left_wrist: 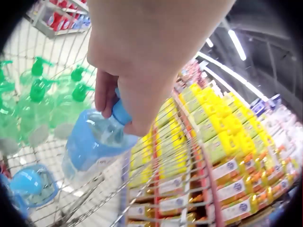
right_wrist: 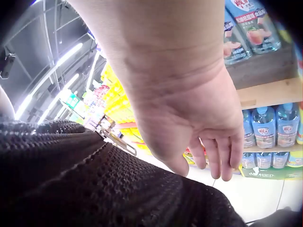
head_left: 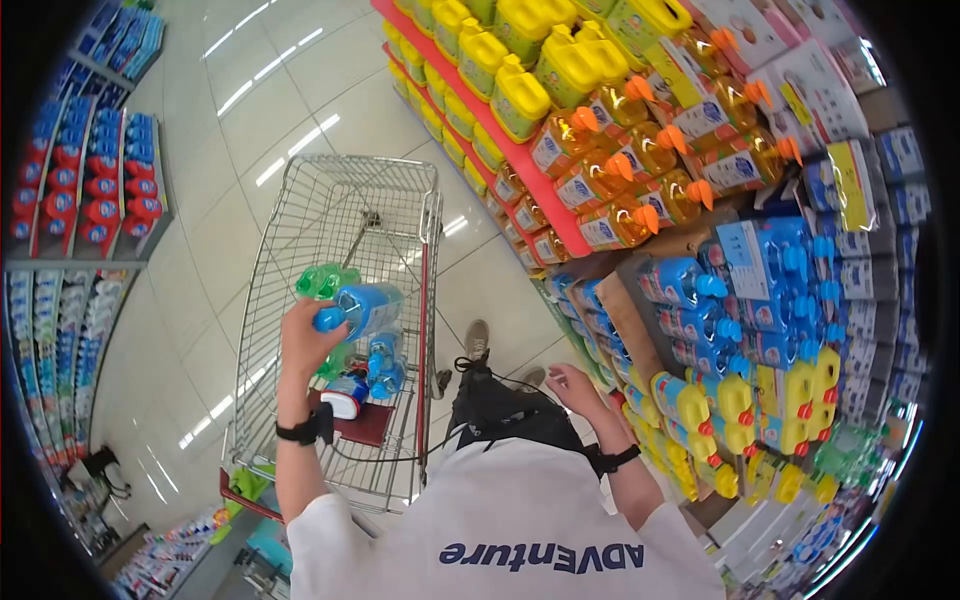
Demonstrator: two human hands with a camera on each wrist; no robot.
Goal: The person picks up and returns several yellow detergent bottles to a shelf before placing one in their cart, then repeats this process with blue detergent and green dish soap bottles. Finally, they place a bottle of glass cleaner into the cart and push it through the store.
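My left hand (head_left: 308, 338) grips a blue bottle (head_left: 372, 308) by its cap, over the wire shopping cart (head_left: 424, 345). In the left wrist view, fingers and thumb close around the blue cap of this tilted bottle (left_wrist: 94, 142). Green pump bottles (left_wrist: 35, 104) stand in the cart beside it. Two more blue bottles (head_left: 386, 365) and a blue-and-white package (head_left: 345, 396) are also in the cart. My right hand (head_left: 575, 388) hangs at my side, holding nothing. Its fingers are loosely extended in the right wrist view, near the dark clothing (right_wrist: 118, 179).
Shelves on the right carry yellow jugs (head_left: 515, 95), orange-capped bottles (head_left: 620, 225), blue bottles (head_left: 675, 282) and yellow bottles (head_left: 685, 400). Another shelf (head_left: 140, 255) with red and blue packs stands at the left. Tiled floor (head_left: 250, 120) runs between them.
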